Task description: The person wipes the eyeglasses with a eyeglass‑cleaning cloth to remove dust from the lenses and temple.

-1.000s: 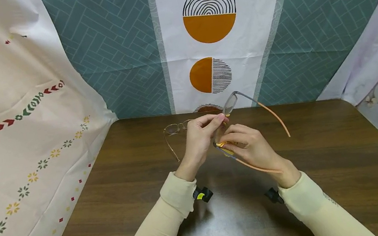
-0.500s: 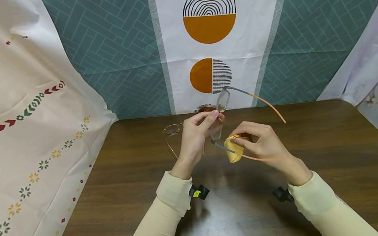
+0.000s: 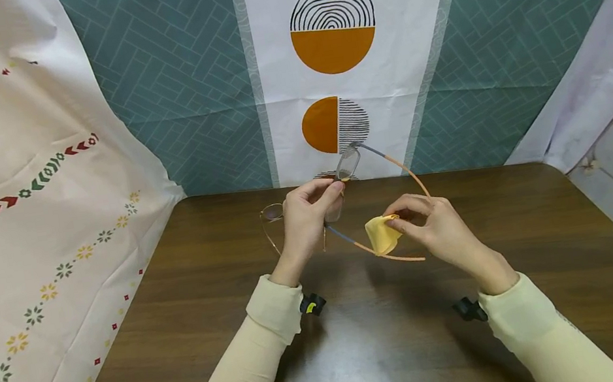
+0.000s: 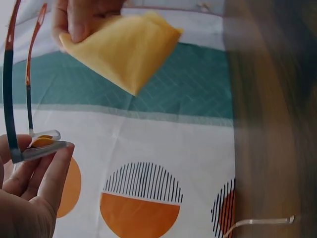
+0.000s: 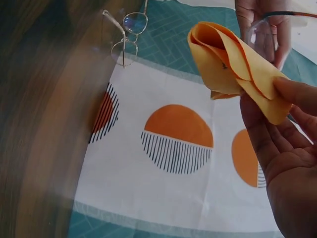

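My left hand pinches a pair of eyeglasses near the bridge and holds it up over the table. The frame is clear grey, and its blue-and-orange temples spread open toward the right hand. Between the thumb and fingers of my right hand is a folded yellow cloth, apart from the lenses. In the right wrist view the cloth shows as a loose fold, with the left hand and a lens behind it. The left wrist view has the eyeglasses edge-on in the left fingers, the cloth above them.
A second pair of glasses, thin and gold-rimmed, stands on the brown wooden table behind the left hand, partly hidden by it. A patterned backdrop rises at the table's back edge, with a printed cloth along the left side.
The right hand with the yellow cloth has drawn away from the lens, toward the right. The left hand has shifted slightly left with the eyeglasses and turned them a little.
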`<state>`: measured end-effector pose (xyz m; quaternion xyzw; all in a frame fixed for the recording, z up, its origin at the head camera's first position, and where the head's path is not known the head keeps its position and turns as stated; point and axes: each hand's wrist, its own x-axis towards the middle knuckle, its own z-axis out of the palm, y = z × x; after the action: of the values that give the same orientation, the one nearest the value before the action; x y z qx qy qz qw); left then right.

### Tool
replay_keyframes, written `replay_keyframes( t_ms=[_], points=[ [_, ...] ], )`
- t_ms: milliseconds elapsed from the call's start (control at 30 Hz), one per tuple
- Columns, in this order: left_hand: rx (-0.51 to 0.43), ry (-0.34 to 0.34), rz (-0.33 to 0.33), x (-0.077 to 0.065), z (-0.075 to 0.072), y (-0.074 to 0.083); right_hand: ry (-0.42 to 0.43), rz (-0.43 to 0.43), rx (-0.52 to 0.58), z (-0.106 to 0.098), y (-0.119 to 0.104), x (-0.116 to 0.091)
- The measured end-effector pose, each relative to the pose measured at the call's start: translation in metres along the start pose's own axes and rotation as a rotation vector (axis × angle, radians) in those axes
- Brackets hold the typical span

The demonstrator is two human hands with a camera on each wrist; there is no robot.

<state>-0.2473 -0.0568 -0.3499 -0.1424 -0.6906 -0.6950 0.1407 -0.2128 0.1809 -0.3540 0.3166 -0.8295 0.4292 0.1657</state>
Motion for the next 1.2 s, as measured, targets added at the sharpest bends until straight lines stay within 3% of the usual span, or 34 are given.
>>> replay_keyframes(
  t_ms=[100,200,767,1200],
  points=[
    [0.160,0.019,0.044,0.004,-0.002,-0.002,-0.018,0.021,-0.015,-0.004,0.002,-0.002],
    [0.227,0.025,0.065,0.009,-0.004,-0.004,-0.035,0.019,-0.017,-0.007,0.005,-0.004],
    [0.408,-0.036,0.049,0.047,-0.014,-0.007,-0.148,0.032,-0.063,-0.039,0.014,-0.021],
    [0.526,-0.096,0.043,0.063,-0.008,-0.018,-0.121,0.027,0.002,-0.040,0.011,-0.018]
  ],
)
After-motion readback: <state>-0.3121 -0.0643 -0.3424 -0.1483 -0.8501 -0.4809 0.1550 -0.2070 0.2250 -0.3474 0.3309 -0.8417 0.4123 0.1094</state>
